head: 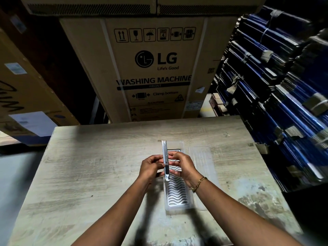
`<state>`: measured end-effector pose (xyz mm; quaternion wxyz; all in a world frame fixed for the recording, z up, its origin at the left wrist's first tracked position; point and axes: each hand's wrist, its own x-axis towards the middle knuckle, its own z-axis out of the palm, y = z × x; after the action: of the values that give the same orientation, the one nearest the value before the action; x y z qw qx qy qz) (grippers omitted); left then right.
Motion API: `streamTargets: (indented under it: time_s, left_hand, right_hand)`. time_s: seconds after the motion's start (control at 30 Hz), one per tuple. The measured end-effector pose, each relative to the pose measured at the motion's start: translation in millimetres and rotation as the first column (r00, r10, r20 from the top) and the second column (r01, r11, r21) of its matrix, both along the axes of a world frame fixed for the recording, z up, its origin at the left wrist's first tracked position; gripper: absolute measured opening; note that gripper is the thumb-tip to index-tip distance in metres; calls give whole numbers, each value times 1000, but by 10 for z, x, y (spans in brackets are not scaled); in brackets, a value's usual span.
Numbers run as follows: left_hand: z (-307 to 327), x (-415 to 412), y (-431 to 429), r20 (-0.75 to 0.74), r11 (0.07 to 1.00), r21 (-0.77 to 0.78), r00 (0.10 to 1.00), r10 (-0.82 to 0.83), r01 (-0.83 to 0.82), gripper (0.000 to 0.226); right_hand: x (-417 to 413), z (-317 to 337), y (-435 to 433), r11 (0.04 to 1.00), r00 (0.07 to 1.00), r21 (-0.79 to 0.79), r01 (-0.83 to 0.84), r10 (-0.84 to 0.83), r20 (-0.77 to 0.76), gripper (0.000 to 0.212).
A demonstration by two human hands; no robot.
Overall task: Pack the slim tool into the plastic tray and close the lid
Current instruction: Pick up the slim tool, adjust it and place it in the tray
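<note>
The slim tool is held in the air above the plastic tray, pinched at its middle and lower part between the left hand and the right hand, each grip closed on it. Its long axis runs away from the person, nearly parallel to the tray's length, with the darker end pointed back toward the person and the pale end toward the far edge of the surface. The tool is offset toward the tray's left wall, so it could be set down on the rim rather than in the ribbed recess, and be left proud. The lid, lying open to the right, might then fail to shut. A slip from such a light fingertip pinch is also judged possible.
</note>
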<state>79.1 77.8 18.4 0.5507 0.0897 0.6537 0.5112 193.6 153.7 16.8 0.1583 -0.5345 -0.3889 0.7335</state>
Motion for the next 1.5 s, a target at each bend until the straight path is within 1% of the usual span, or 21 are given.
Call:
streamTargets:
  time_s: [0.13, 0.23, 0.37, 0.5, 0.6, 0.7, 0.87, 1.0, 1.17, 1.27, 1.37, 1.43, 1.5]
  left_hand:
    - [8, 134, 84, -44, 999, 17, 999, -28, 28, 40]
    - [-5, 246, 142, -88, 998, 32, 995, -44, 47, 44]
    - [-13, 355, 200, -121, 998, 35, 991, -56, 61, 37]
    - [42, 429, 203, -89, 998, 42, 995, -36, 40, 25]
    - [-7, 451, 182, -67, 999, 18, 997, -27, 29, 19]
    - [-70, 470, 143, -64, 999, -3, 997, -48, 48, 25]
    - [-178, 492, 67, -24, 996, -69, 998, -57, 56, 43]
    - [-264, 527, 36, 6, 996, -81, 999, -43, 44, 49]
    - [-365, 549, 52, 48, 993, -84, 995, -85, 89, 63]
    - [-391, 563, 79, 70, 994, -90, 996, -61, 67, 65]
    - [-409, 585, 90, 89, 993, -100, 995, -50, 59, 62]
    - [-421, 601, 85, 96, 994, -98, 994, -45, 54, 56]
    - [-458, 608, 78, 97, 994, -92, 994, -49, 58, 58]
  right_hand:
    - [171, 27, 49, 1000, 1000, 3, 24, -24, -5, 33]
    - [276, 6, 86, 999, 999, 15, 52, -52, 0, 31]
    - [365, -73, 143, 998, 998, 33, 60, -60, 3, 35]
    - [415, -145, 156, 998, 997, 64, 25, -29, 69, 37]
    - [422, -110, 113, 999, 996, 48, 6, -10, 88, 37]
    - [433, -73, 49, 999, 995, 28, -22, 19, 98, 37]
    - [434, -168, -22, 998, 985, 5, -60, 59, 159, 30]
    - [424, -238, -64, 996, 981, -7, -85, 85, 175, 26]
    - [428, -301, -77, 997, 975, 13, -77, 72, 211, 21]
    - [383, -333, -68, 991, 954, 53, -121, 101, 282, 24]
    - [326, -381, -55, 971, 914, 104, -216, 164, 371, 29]
    - [298, -429, -49, 963, 893, 106, -248, 185, 410, 31]
    - [272, -463, -49, 957, 872, 102, -273, 201, 446, 34]
